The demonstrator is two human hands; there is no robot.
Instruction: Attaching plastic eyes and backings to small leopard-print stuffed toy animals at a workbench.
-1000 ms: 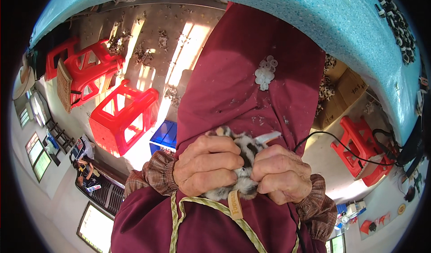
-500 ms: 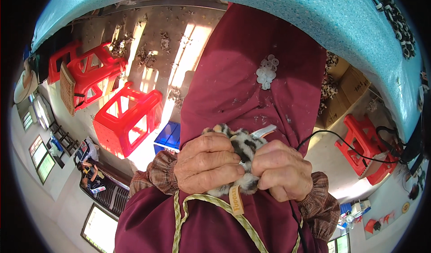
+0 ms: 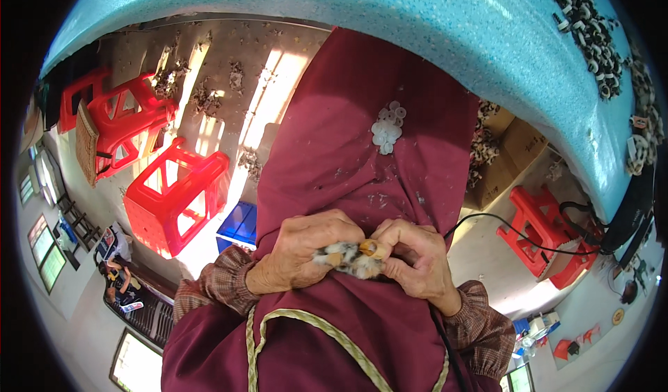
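Both hands meet over my lap, which a dark red apron [image 3: 355, 148] covers. My left hand [image 3: 299, 253] is curled around a small fluffy grey-and-white speckled thing [image 3: 348, 258] with an orange-yellow bit at its end. My right hand [image 3: 410, 256] pinches that same thing from the right, fingertips at the orange bit. Most of it is hidden by my fingers. A cluster of small white rings [image 3: 387, 129] lies on the apron further up my lap.
A turquoise table [image 3: 487, 37] arcs across the top, with a heap of small dark and white rings [image 3: 591, 30] on its right part. Red plastic stools [image 3: 174, 193] stand on the littered floor at left, another red stool [image 3: 543, 228] and cardboard boxes [image 3: 504, 162] at right. A blue crate [image 3: 239, 223] sits by my knee.
The hands have closed tighter around the fluffy thing, so less of it shows. The white sliver that stuck out at its upper right is gone from sight.
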